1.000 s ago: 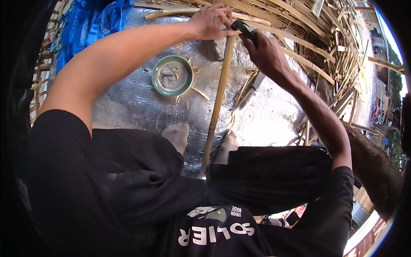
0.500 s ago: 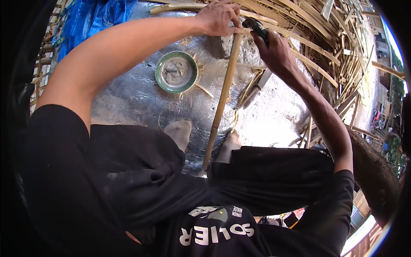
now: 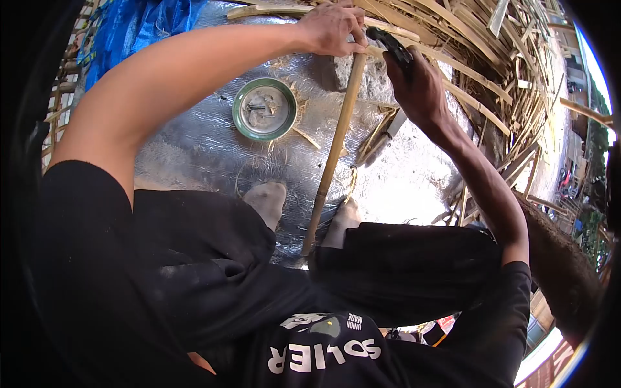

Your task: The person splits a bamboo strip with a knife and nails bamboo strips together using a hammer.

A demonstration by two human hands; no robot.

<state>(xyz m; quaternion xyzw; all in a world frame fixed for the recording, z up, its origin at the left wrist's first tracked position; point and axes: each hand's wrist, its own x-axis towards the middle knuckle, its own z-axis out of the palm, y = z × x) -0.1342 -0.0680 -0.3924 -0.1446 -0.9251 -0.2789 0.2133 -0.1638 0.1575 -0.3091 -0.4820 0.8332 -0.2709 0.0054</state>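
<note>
A long bamboo pole (image 3: 336,145) runs from between my legs up to a grey stone block (image 3: 333,72). At its far end my left hand (image 3: 333,29) is closed, thumb and fingertips pinched at the pole's tip; anything small between them is too hidden to tell. My right hand (image 3: 419,87) is wrapped round the handle of a black hammer-like tool (image 3: 391,46), whose head is beside my left fingertips. Left of the pole, a green-rimmed bowl (image 3: 264,110) holds small metal pieces that look like nails.
A knife-like blade (image 3: 388,134) lies right of the pole on the silvery sheet (image 3: 194,155). Split bamboo strips (image 3: 479,39) are heaped at the upper right. A blue tarp (image 3: 136,32) is at the upper left, and a thick log (image 3: 563,258) at the right.
The view has shifted slightly. My right hand and the tool have moved a little away from my left fingertips, toward the right. My left hand keeps its pinch at the pole's end.
</note>
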